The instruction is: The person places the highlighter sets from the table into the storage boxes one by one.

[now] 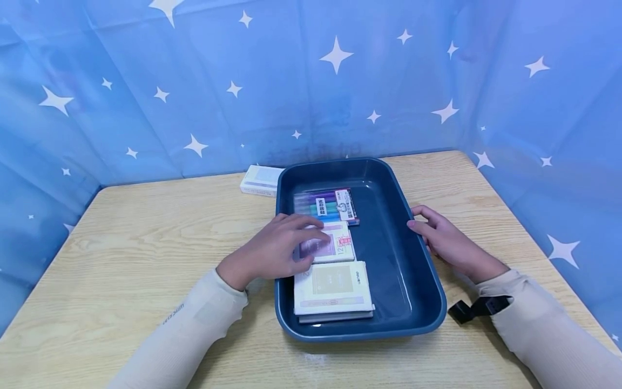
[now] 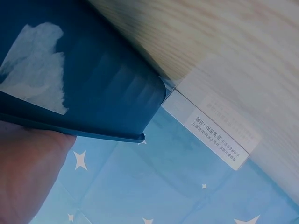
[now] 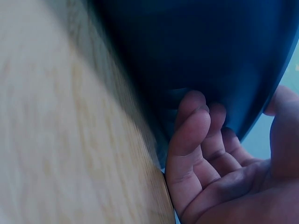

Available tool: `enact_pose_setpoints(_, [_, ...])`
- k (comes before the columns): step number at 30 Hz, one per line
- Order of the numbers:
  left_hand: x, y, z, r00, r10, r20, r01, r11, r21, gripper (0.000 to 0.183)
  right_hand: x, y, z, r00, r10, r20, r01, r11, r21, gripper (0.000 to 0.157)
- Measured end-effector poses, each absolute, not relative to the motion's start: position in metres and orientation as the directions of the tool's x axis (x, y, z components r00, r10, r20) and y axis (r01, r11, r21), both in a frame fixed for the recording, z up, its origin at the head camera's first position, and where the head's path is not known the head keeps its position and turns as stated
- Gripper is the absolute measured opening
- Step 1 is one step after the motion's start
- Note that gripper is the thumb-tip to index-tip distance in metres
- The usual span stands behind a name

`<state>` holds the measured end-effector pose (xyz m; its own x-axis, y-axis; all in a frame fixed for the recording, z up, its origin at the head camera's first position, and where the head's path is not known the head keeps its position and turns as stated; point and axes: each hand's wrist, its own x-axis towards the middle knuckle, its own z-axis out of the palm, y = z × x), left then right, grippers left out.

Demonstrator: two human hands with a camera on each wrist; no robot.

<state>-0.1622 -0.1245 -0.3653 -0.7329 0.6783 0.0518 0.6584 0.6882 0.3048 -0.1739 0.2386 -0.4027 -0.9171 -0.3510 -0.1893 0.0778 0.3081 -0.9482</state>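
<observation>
A dark blue plastic tray [image 1: 393, 243] stands on the table with several packs along its left side. My left hand [image 1: 279, 246] reaches over the left rim, its loosely bent fingers spread above a white-and-purple box [image 1: 345, 251]; whether the fingertips touch it is unclear. Nearer me lies a cream box [image 1: 335, 286], and farther back a clear pack of coloured pens [image 1: 330, 207]. At the right rim, my right hand [image 1: 444, 237] grips the tray. In the right wrist view its fingers [image 3: 191, 130] curl against the outer wall, with the thumb up at the rim.
Behind the tray's far left corner, a white box [image 1: 262, 181] lies on the wooden table [image 1: 146, 237]. A blue star-patterned curtain [image 1: 272, 70] hangs along the back and sides. A black strap with a buckle [image 1: 478, 308] sits at the right wrist.
</observation>
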Motion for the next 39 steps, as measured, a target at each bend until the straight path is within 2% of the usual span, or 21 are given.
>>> enact_pose_setpoints(12, [-0.162,-0.123,-0.366,-0.773,0.632,0.058,0.611,0.715,0.34,0.032,-0.172,0.239,-0.402,-0.914,-0.353,-0.202,0.09,0.309,-0.947,0.03])
enact_pose_setpoints(23, [-0.166,-0.127,-0.364,-0.773,0.628,0.086,0.616,0.712,0.337,0.035,-0.173,0.239,-0.403,-0.916,-0.348,-0.197,0.088,0.304,-0.948,0.031])
enact_pose_setpoints(31, [-0.172,-0.13,-0.361,-0.802,0.588,0.109,0.586,0.737,0.336,0.039,-0.173,0.239,-0.403,-0.912,-0.354,-0.204,0.095,0.301,-0.949,0.035])
enact_pose_setpoints(39, [-0.182,-0.133,-0.36,-0.819,0.562,0.114,0.565,0.759,0.322,0.038,-0.173,0.239,-0.403,-0.912,-0.352,-0.21,0.103,0.299,-0.949,0.033])
